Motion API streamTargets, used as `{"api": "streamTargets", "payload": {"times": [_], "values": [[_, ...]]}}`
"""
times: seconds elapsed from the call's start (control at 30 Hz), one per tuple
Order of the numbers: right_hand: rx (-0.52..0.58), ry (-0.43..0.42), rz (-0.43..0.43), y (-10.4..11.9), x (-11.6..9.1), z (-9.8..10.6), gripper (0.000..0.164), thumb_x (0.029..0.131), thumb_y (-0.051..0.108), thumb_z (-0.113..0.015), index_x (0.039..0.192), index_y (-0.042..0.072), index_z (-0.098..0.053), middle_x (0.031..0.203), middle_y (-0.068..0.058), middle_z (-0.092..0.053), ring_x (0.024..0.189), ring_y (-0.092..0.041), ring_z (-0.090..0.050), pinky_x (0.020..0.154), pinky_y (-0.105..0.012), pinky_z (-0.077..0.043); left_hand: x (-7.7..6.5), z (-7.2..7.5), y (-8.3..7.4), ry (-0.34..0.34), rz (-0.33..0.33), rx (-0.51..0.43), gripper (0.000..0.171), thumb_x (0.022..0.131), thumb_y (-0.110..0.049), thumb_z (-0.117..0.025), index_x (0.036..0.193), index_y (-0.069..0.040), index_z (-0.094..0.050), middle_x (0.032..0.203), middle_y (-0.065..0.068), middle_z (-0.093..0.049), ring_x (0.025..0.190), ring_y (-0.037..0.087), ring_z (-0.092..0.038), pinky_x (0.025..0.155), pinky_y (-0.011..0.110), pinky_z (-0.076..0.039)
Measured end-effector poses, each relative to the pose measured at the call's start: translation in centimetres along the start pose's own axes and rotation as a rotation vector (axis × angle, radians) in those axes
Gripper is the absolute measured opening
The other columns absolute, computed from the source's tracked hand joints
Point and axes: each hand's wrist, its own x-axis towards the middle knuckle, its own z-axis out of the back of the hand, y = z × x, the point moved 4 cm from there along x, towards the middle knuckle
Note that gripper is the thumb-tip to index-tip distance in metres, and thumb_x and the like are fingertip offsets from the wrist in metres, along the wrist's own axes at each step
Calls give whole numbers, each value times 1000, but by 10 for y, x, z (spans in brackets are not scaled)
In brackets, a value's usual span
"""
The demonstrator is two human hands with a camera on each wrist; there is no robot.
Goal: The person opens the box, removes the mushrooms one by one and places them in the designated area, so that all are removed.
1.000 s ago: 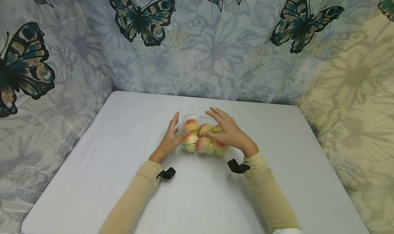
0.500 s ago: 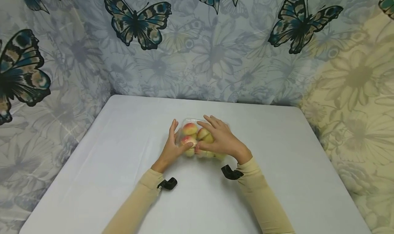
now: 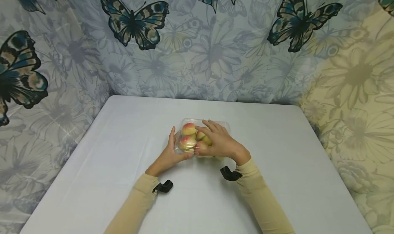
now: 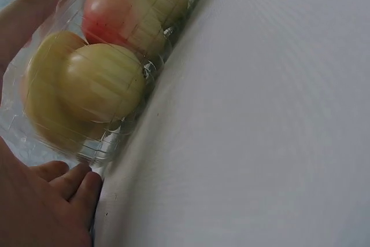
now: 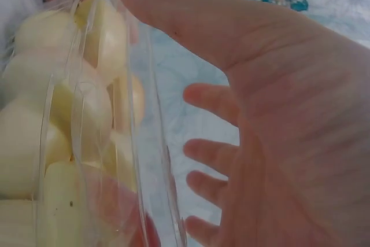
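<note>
A clear plastic clamshell (image 3: 221,124) of yellow peaches (image 3: 189,128) with red blush sits near the middle of the white table. My left hand (image 3: 169,157) holds its left front corner, the fingers along the left end and the thumb at the front rim. In the left wrist view, bent fingers (image 4: 72,183) meet the lower corner of the clamshell. Above the lid, my right hand (image 3: 220,141) is spread, its thumb tip right at the front rim beside the left thumb. In the right wrist view, the right thumb (image 5: 173,13) reaches the lid's edge while the other fingers stand apart from it.
The white table (image 3: 123,141) ends at a wall cloth (image 3: 215,63) with flowers and large butterflies at the back and both sides. A black wrist camera (image 3: 163,186) sits on the left wrist, another black camera (image 3: 230,173) on the right.
Both hands have come in closer on the clamshell. The left thumb has moved down to the front rim, and the right hand has shifted left, its thumb coming to the same rim.
</note>
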Motion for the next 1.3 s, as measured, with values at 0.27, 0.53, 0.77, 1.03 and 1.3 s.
{"api": "streamTargets", "payload": {"times": [0.27, 0.53, 0.77, 1.03, 1.3], "values": [[-56, 40, 5, 1, 1, -6, 88, 85, 48, -79, 157, 22, -36, 169, -16, -20, 156, -40, -15, 124, -65, -12, -1, 1, 5, 3, 26, 16, 130, 77, -51, -85, 160, -38, 13, 171, 10, -10, 158, 34, -13, 123, 65, -17], [-93, 64, -13, 3, 1, -8, 91, 86, 48, -77, 159, 23, -30, 170, -15, -16, 158, -39, -10, 126, -63, -7, 1, 0, 5, 18, 41, 33, 124, 77, -55, -83, 158, -46, 10, 172, 9, -2, 158, 35, -7, 123, 64, -16], [-164, 31, -35, 6, 5, -13, 90, 87, 52, -71, 160, 19, -29, 168, -16, -21, 157, -40, -15, 125, -63, -10, 2, 0, 5, 16, 40, 32, 127, 75, -57, -84, 160, -41, 9, 172, 8, -2, 158, 33, -8, 124, 63, -17], [-225, 23, -57, 7, 9, -20, 92, 85, 53, -69, 160, 18, -29, 169, -16, -19, 157, -40, -14, 125, -65, -9, 3, 0, 6, 42, 37, 3, 127, 76, -53, -86, 158, -45, 10, 172, 5, 1, 159, 30, -5, 125, 61, -16], [-229, 13, -58, 10, 9, -19, 90, 85, 52, -69, 159, 17, -32, 168, -18, -20, 156, -41, -14, 124, -66, -8, 2, 0, 3, 52, 34, -39, 124, 80, -47, -84, 159, -42, 12, 172, 0, 4, 159, 23, 2, 127, 59, -7]]}}
